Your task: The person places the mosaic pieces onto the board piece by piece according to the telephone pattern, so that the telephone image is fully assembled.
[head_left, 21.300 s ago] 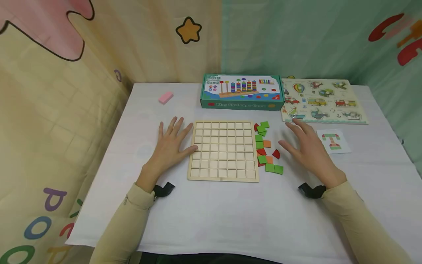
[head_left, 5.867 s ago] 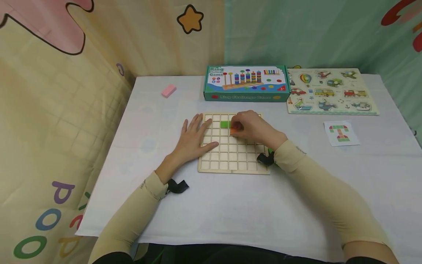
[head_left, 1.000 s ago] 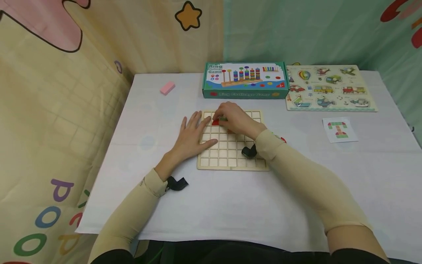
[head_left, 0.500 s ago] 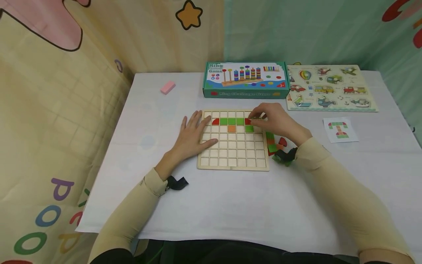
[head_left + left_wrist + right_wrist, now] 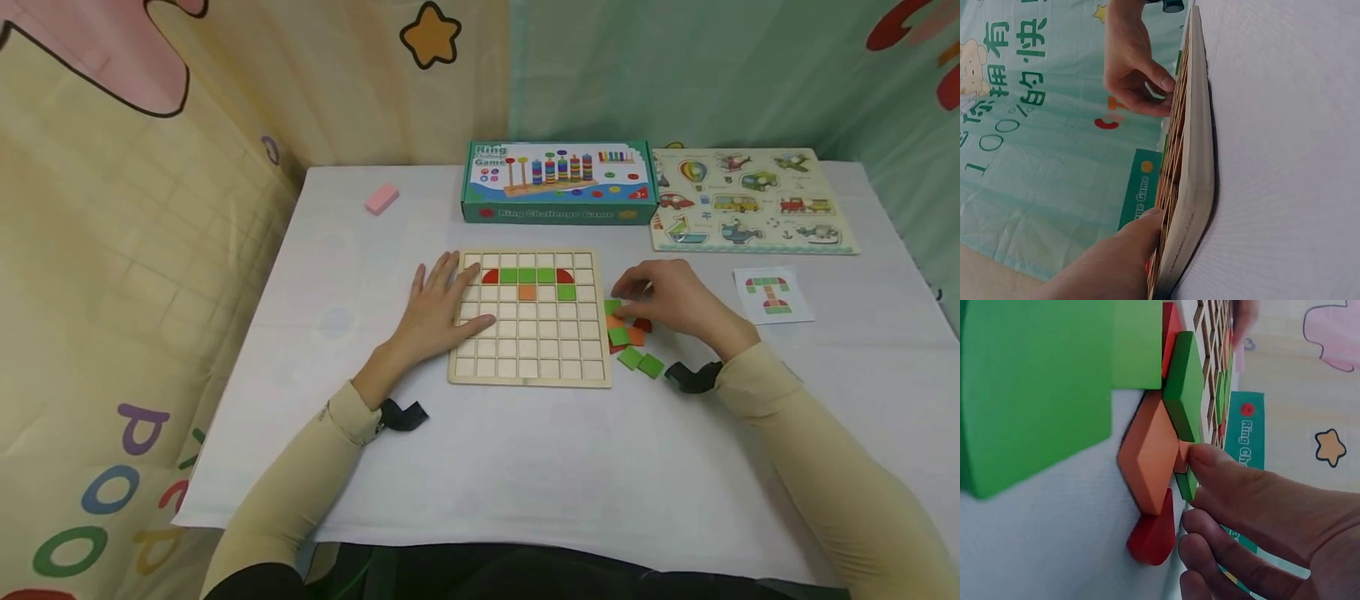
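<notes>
My left hand (image 5: 437,312) lies spread on the left edge of the wooden grid board (image 5: 529,385), fingers straight. In the board's second row, red quarter-round tiles (image 5: 491,277) flank several green square tiles (image 5: 527,276). Below that row sit an orange square tile (image 5: 527,292) and a green square tile (image 5: 566,292). Right of the board, my right hand (image 5: 678,302) has thumb and forefinger at opposite sides of a loose green square tile (image 5: 612,307), pinching it low at the table. In the right wrist view, the thumb (image 5: 1210,456) overlaps the pile.
Loose orange tiles (image 5: 637,337), red tiles (image 5: 642,325) and green tiles (image 5: 650,366) lie by the board's right edge. A pattern card (image 5: 797,310) is farther right. Behind are a ring game box (image 5: 558,215), a vehicle puzzle board (image 5: 753,200) and a pink block (image 5: 382,199).
The right hand has left the red quarter-round tile at the row's right end and moved right to the loose tiles. Earlier, the grid was bare. The left hand stays on the board.
</notes>
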`<state>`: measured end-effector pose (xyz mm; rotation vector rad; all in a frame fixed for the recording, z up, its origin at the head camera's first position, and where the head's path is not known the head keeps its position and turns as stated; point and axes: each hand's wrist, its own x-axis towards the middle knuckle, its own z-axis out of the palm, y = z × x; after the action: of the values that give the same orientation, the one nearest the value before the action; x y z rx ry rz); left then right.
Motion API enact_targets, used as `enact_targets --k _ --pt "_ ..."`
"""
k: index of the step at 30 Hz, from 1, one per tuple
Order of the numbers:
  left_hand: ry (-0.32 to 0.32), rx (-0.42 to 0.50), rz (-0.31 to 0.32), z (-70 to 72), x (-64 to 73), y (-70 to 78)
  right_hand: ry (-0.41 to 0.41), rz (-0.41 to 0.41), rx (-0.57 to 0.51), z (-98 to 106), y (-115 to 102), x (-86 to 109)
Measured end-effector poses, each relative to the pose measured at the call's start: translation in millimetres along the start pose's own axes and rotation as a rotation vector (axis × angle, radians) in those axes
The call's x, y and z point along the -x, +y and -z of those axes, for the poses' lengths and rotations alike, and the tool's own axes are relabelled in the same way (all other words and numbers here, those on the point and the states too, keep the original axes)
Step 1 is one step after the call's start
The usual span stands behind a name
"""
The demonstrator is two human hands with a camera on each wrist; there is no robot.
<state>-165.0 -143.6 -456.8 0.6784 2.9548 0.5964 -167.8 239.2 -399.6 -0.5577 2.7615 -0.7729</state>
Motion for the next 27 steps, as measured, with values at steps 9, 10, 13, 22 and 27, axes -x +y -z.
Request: enact_targets --k 9,10,13,22,27 --pt "0.0 0.011 -0.005 -1.6 0.3 0.5 -0.066 -0.014 -0.005 0.9 -1.4 -2.9" --pt "0.0 0.009 -0.007 -2.1 0.2 0.4 -0.07 -0.019 -0.014 1.6 -1.0 -2.7" --pt "0.0 0.009 -0.013 -3.4 -0.6 0.6 -0.056 -0.021 -0.047 5.4 0.2 -2.1" --pt "-0.005 0.012 -0.012 0.3 0.0 1.6 0.026 -0.007 -0.138 9.5 -27.6 -28.9" --pt "0.004 0.015 -0.008 1.9 0.6 0.0 0.049 0.019 -0.167 -7.8 -68.8 -61.5"
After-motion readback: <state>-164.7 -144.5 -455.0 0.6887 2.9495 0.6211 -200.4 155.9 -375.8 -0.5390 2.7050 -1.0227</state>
